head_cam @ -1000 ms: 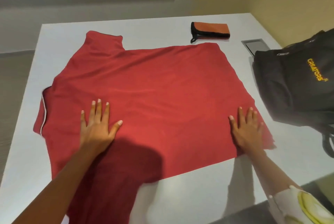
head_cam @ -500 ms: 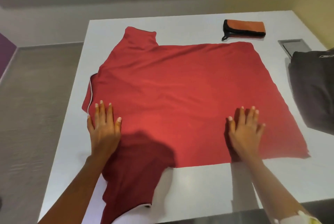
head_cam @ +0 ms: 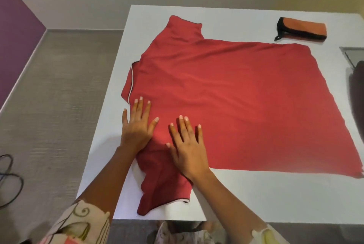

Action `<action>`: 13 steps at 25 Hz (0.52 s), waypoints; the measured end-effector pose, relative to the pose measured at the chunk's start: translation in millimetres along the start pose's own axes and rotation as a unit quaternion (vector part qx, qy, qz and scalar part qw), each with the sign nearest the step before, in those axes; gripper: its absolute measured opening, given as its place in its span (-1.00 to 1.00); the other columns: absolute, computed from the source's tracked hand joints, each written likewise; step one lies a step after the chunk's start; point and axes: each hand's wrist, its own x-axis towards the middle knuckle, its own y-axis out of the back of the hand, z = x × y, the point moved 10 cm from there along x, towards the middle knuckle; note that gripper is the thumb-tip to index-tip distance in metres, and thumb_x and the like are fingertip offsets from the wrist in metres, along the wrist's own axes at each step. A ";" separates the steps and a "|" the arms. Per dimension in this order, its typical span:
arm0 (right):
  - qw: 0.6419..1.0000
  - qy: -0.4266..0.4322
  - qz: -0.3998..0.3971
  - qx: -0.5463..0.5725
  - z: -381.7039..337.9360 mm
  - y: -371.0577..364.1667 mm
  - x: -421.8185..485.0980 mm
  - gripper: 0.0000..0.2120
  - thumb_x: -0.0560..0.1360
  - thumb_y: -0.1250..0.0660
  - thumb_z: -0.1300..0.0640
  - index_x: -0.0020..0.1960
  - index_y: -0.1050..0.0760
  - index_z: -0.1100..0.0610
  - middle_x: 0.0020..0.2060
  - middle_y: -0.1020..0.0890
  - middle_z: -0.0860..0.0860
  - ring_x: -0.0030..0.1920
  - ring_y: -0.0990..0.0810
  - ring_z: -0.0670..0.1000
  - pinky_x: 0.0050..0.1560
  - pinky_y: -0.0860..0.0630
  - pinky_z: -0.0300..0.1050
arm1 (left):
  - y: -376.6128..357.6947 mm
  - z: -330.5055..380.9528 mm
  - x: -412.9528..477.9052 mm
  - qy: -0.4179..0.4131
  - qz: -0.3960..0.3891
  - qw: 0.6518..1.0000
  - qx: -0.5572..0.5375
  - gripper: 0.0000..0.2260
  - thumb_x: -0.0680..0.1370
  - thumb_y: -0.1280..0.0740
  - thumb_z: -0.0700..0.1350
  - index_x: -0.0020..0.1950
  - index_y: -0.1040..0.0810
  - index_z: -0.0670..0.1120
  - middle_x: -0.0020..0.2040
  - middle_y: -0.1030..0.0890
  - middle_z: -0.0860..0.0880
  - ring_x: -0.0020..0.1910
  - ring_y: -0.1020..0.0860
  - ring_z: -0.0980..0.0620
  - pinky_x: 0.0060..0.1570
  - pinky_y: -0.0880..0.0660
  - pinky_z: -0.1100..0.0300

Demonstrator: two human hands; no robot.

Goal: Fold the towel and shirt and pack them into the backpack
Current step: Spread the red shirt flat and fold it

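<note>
A red shirt (head_cam: 246, 102) lies spread flat across the white table (head_cam: 275, 198), collar to the left, one sleeve pointing away and the near sleeve hanging toward the front edge. My left hand (head_cam: 137, 125) presses flat on the shirt's near-left shoulder, fingers apart. My right hand (head_cam: 187, 147) lies flat beside it, at the base of the near sleeve. A folded orange towel with black trim (head_cam: 301, 29) rests at the far right of the table. Only a dark sliver of the backpack (head_cam: 357, 94) shows at the right edge.
A grey recessed panel (head_cam: 354, 54) is set in the table just beyond the backpack. The table's left edge drops to grey carpet, where a black cable (head_cam: 9, 180) loops. A purple wall stands at far left.
My right hand has slid left across the shirt from its near-right part to beside my left hand. The view has turned left, leaving the backpack almost out of frame.
</note>
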 end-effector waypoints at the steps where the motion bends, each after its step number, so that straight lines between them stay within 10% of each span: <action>1: 1.000 0.017 -0.006 0.003 -13.5 -5.8 -11.3 -0.46 0.59 -0.11 -0.13 0.52 -0.24 0.03 0.56 -0.14 0.11 0.57 -0.04 0.10 0.48 -0.05 0.29 | -0.3 -1.5 -1.6 -0.002 -0.010 1.000 -0.013 -0.46 0.66 -0.01 0.18 0.54 -0.25 -0.10 0.54 -0.22 -0.17 0.53 -0.21 -0.10 0.40 -0.23 -0.20; 8: 0.999 0.003 -0.044 0.005 -30.6 -21.0 -48.2 -0.44 0.62 0.04 -0.22 0.55 -0.15 -0.02 0.57 -0.09 0.08 0.58 0.02 0.08 0.45 0.02 0.28 | 27.9 -8.4 -12.4 0.018 0.027 0.998 -0.055 -0.51 0.64 -0.10 0.13 0.51 -0.32 -0.06 0.48 -0.37 -0.13 0.42 -0.37 -0.08 0.41 -0.17 -0.17; 13: 0.997 -0.074 0.004 0.030 9.2 4.4 -7.2 -0.43 0.61 0.05 -0.20 0.55 -0.19 0.01 0.57 -0.09 0.07 0.58 0.04 0.06 0.50 0.00 0.23 | 36.8 -68.7 28.9 0.268 0.048 0.949 -0.161 -0.63 0.62 -0.16 -0.15 0.43 -0.36 -0.15 0.35 -0.42 -0.17 0.31 -0.37 -0.21 0.21 -0.30 -0.15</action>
